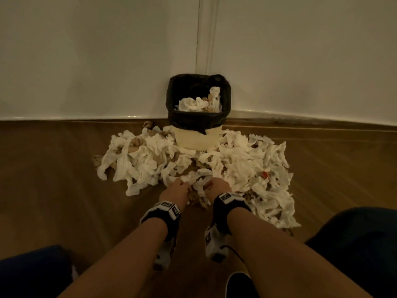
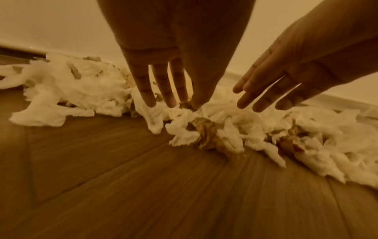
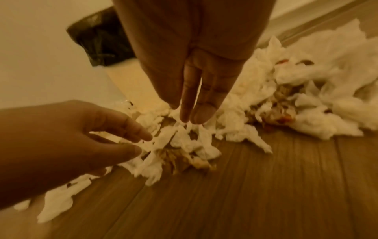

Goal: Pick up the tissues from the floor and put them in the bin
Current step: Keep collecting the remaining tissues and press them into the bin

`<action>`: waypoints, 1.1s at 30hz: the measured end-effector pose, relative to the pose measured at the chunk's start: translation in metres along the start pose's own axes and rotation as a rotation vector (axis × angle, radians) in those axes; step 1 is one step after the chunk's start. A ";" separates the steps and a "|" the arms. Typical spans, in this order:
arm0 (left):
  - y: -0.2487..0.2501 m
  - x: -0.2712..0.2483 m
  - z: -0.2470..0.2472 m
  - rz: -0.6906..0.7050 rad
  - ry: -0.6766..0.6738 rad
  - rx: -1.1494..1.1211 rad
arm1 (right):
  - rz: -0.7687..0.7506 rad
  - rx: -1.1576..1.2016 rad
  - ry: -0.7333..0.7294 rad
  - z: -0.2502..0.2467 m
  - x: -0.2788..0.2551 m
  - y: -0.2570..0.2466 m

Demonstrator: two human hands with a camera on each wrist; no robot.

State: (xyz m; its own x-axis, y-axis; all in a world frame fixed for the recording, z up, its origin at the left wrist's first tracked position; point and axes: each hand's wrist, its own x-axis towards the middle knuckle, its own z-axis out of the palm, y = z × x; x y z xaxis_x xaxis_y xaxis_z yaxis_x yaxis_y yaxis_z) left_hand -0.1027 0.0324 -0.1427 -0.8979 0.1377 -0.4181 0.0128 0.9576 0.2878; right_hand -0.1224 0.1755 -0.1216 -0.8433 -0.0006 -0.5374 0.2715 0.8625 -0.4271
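Observation:
A cream bin with a black liner stands in the wall corner, crumpled tissues lying inside it. A wide heap of white and brownish tissues covers the floor around its base. At the heap's near edge, my left hand and right hand flank a small tissue clump. In the left wrist view my left hand reaches down with straight, spread fingers that touch the clump. Straight fingers of my right hand touch the same clump. Neither hand holds anything.
White walls meet behind the bin, with a skirting board along the wooden floor. My knees fill the lower corners, and a dark shoe sits beneath my right forearm. A small red scrap lies in the heap's right part.

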 end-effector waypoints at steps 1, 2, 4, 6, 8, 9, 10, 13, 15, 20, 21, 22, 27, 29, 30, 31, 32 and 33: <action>-0.003 0.000 0.007 0.007 0.002 0.018 | 0.000 0.019 -0.004 0.007 -0.001 0.001; -0.005 0.001 0.012 0.022 0.001 0.037 | -0.009 0.032 -0.002 0.012 -0.001 0.001; -0.008 0.004 0.022 0.044 -0.035 0.037 | -0.033 0.037 0.004 0.018 0.001 0.000; -0.012 0.005 0.030 0.031 -0.110 0.028 | -0.060 0.031 -0.010 0.023 0.005 0.000; -0.017 0.005 0.038 0.016 -0.144 0.050 | -0.088 -0.025 -0.039 0.027 0.010 0.002; -0.019 0.004 0.041 0.003 -0.142 0.045 | -0.099 -0.052 -0.043 0.029 0.012 0.003; -0.021 0.002 0.043 -0.013 -0.135 0.039 | -0.108 -0.062 -0.043 0.031 0.014 0.005; -0.026 -0.003 0.046 -0.059 -0.140 -0.011 | -0.122 -0.049 -0.062 0.039 0.019 0.008; -0.027 -0.007 0.047 -0.090 -0.098 -0.123 | -0.135 -0.071 -0.096 0.043 0.021 0.010; -0.032 -0.012 0.050 -0.102 -0.109 -0.172 | -0.171 -0.119 -0.123 0.056 0.019 0.010; -0.032 -0.012 0.050 -0.119 -0.102 -0.172 | -0.187 -0.134 -0.128 0.059 0.017 0.009; -0.032 -0.011 0.050 -0.133 -0.091 -0.178 | -0.202 -0.159 -0.135 0.061 0.015 0.007; -0.038 -0.017 0.049 -0.150 0.016 -0.217 | -0.208 -0.270 -0.106 0.076 0.003 0.010; -0.044 -0.020 0.048 -0.153 0.119 -0.253 | -0.216 -0.272 -0.074 0.080 0.001 0.013; -0.046 -0.021 0.048 -0.140 0.173 -0.265 | -0.220 -0.260 -0.065 0.081 0.000 0.014; -0.048 -0.023 0.047 -0.124 0.212 -0.281 | -0.220 -0.241 -0.062 0.082 -0.001 0.015; -0.050 -0.024 0.046 -0.115 0.231 -0.307 | -0.216 -0.223 -0.063 0.081 0.000 0.015; -0.050 -0.025 0.044 -0.121 0.233 -0.336 | -0.209 -0.206 -0.066 0.080 0.000 0.014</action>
State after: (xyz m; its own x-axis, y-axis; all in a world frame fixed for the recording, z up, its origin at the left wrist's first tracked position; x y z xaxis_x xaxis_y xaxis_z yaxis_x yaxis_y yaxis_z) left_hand -0.0613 -0.0081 -0.1846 -0.9601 -0.0681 -0.2713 -0.2081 0.8221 0.5299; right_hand -0.0813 0.1478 -0.1854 -0.8374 -0.2160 -0.5021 -0.0105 0.9248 -0.3802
